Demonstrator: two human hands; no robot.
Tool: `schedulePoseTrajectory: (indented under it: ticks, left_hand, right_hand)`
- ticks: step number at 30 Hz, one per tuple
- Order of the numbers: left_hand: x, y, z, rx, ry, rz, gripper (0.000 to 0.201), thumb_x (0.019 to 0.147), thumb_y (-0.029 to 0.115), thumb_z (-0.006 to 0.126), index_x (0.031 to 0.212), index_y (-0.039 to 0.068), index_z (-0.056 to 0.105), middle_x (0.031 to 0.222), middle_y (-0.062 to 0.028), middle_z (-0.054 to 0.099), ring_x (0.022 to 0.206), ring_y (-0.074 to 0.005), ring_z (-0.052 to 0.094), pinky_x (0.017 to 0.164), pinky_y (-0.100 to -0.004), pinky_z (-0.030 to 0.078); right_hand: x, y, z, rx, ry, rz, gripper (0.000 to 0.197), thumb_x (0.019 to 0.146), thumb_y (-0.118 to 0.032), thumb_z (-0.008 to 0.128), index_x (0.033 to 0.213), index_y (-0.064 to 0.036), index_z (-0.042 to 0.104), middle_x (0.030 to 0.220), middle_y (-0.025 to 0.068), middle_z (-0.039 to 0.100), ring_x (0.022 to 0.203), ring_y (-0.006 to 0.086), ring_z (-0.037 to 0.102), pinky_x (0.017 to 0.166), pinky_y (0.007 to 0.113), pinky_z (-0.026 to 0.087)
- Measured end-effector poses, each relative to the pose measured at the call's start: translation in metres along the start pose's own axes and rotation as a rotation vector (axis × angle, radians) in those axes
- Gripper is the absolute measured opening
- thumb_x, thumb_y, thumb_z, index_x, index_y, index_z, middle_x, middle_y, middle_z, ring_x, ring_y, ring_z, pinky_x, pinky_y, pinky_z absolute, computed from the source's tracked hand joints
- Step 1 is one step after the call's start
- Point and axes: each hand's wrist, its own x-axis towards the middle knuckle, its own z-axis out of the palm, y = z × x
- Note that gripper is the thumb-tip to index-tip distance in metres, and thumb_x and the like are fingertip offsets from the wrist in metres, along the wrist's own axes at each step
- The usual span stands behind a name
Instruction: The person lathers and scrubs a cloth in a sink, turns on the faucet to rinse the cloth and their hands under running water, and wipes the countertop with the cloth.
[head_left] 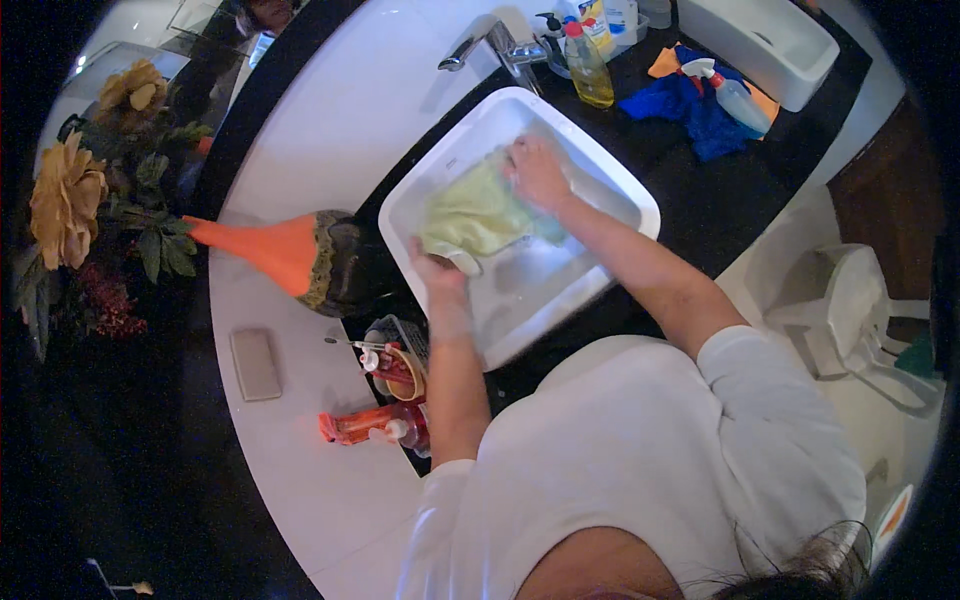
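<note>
Right hand [538, 172] gripping green cloth [478, 208], left hand [441, 272] at edge — white sink [525, 305]

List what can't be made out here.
Head view:
Right hand: exact finger placement, motion blur.
Left hand: whether its grip is closed on the yellow-green cloth, blurred.
Basin: floor beneath the cloth, covered by it.
Green item by the white stool: cut off by dark fisheye rim.
</note>
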Motion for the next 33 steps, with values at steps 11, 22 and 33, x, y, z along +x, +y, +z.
schedulePoseTrajectory:
  ticks: [11, 22, 33]
  left_hand:
    - [0.01, -0.004, 0.026, 0.231, 0.006, -0.21, 0.067, 0.082, 0.052, 0.041, 0.129, 0.004, 0.036, 0.129, -0.0129, 0.042, 0.117, -0.0295, 0.042, 0.098, -0.0482, 0.032]
    - [0.041, -0.075, -0.017, 0.003, -0.07, -0.276, 0.044, 0.086, 0.044, 0.044, 0.113, 0.01, 0.05, 0.111, -0.0073, 0.054, 0.099, -0.0243, 0.053, 0.085, -0.0417, 0.044]
    - [0.003, -0.042, 0.059, 0.181, 0.008, -0.42, 0.045, 0.083, 0.035, 0.05, 0.114, 0.002, 0.048, 0.114, -0.0157, 0.052, 0.103, -0.0303, 0.051, 0.095, -0.0455, 0.037]
  right_hand:
    - [-0.02, 0.001, 0.029, -0.207, -0.465, 0.242, 0.031, 0.072, -0.025, 0.053, 0.086, -0.0006, 0.063, 0.095, 0.0207, 0.057, 0.086, 0.0317, 0.055, 0.073, 0.047, 0.042]
    - [-0.009, -0.068, 0.001, 0.294, -0.266, -0.024, 0.028, 0.067, -0.033, 0.056, 0.062, -0.0061, 0.063, 0.064, 0.0181, 0.06, 0.06, 0.0325, 0.06, 0.061, 0.046, 0.048]
    - [-0.002, 0.022, 0.0, -0.084, -0.454, -0.069, 0.026, 0.074, -0.033, 0.055, 0.08, -0.0086, 0.063, 0.086, 0.0157, 0.059, 0.084, 0.0272, 0.058, 0.071, 0.046, 0.044]
